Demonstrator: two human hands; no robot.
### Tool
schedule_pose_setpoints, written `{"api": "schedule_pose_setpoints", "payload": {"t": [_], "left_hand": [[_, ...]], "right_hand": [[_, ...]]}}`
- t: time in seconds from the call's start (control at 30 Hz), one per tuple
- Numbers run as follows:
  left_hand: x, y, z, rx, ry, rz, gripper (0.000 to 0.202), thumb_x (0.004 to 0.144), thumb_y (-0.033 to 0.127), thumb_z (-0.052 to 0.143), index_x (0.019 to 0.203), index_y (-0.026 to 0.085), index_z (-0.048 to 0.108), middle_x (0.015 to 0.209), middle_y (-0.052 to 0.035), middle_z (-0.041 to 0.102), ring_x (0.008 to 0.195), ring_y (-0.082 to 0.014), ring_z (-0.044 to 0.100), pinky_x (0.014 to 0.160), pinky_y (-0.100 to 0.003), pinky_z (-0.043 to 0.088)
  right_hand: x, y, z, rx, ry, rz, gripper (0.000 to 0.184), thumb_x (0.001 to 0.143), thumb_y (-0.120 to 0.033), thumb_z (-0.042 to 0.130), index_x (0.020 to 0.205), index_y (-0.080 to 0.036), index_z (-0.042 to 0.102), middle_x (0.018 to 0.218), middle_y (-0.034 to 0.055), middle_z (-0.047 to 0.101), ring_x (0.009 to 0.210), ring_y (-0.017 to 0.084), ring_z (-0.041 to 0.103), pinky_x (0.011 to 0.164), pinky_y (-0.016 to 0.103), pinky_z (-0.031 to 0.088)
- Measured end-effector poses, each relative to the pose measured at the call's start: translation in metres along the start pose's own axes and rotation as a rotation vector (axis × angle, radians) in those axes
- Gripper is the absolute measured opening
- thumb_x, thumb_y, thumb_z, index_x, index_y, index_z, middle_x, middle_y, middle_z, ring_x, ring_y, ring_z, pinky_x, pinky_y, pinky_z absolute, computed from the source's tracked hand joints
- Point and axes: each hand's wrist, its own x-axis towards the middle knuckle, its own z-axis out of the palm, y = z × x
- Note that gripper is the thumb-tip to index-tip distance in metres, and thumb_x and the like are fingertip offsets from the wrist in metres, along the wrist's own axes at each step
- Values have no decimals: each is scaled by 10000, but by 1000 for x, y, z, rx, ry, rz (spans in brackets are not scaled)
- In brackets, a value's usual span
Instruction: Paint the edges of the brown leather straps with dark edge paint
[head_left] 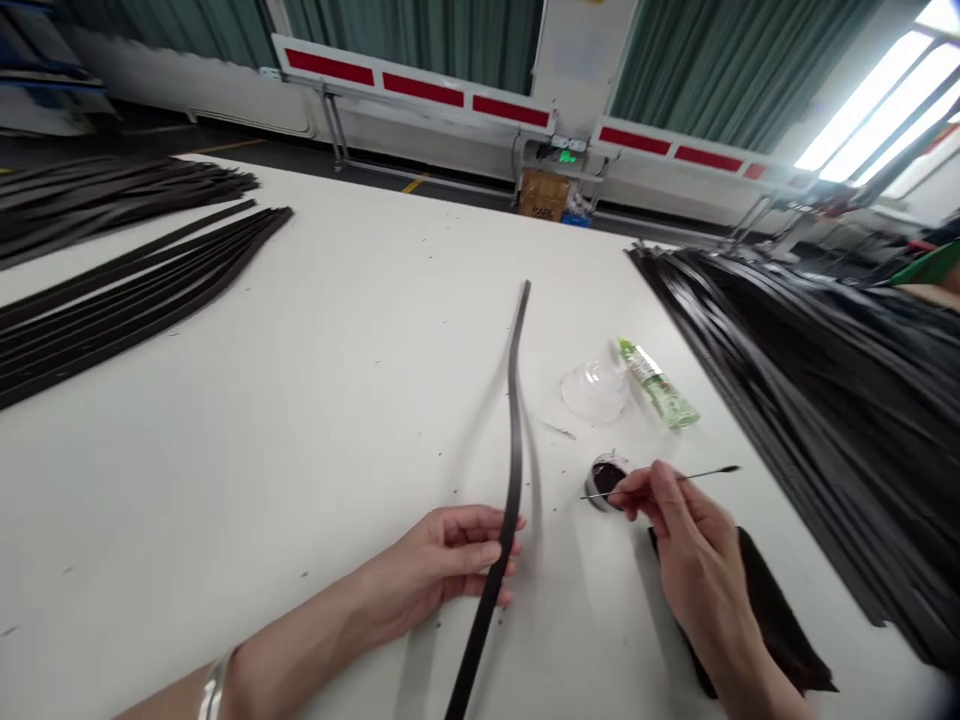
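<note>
A long, narrow black strip [515,420] runs up the middle of the view, and my left hand [457,560] grips it between thumb and fingers near its lower part. Its far end stands a little off the white table. My right hand [694,550] pinches a thin dark rod [709,473] with a small dark tip at its right end. The rod's other end crosses the front of a small clear cup [609,480] of dark liquid, right beside my fingertips. Under my right wrist lies a dark cloth-like piece [776,620], partly hidden.
Dark strips lie in bundles on the left [135,270] and a big pile [810,390] covers the right side. Beyond the cup are a clear plastic lid [596,390] and a green tube [658,385]. Small dark specks dot the white table [337,430].
</note>
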Motion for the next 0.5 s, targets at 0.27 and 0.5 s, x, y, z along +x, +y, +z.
{"api": "schedule_pose_setpoints", "payload": {"t": [0.27,0.5], "left_hand": [[-2,-3,2,-18,-47,5,267,772,234,761,1034,191,731,927,-60,658,817,-173,601,809,-370,555],[0,-4,1,-32,-77,16,276,750,213,779,1018,186,724,921,-66,663,800,-174,591,768,-372,554]], "right_hand": [[-26,1,24,-184,-312,-551,255,964,-69,400,995,-201,615,859,51,653,803,190,606,770,362,483],[-24,-1,34,-197,-338,-688,320,910,28,400,1049,-182,598,860,58,677,803,193,624,740,367,513]]}}
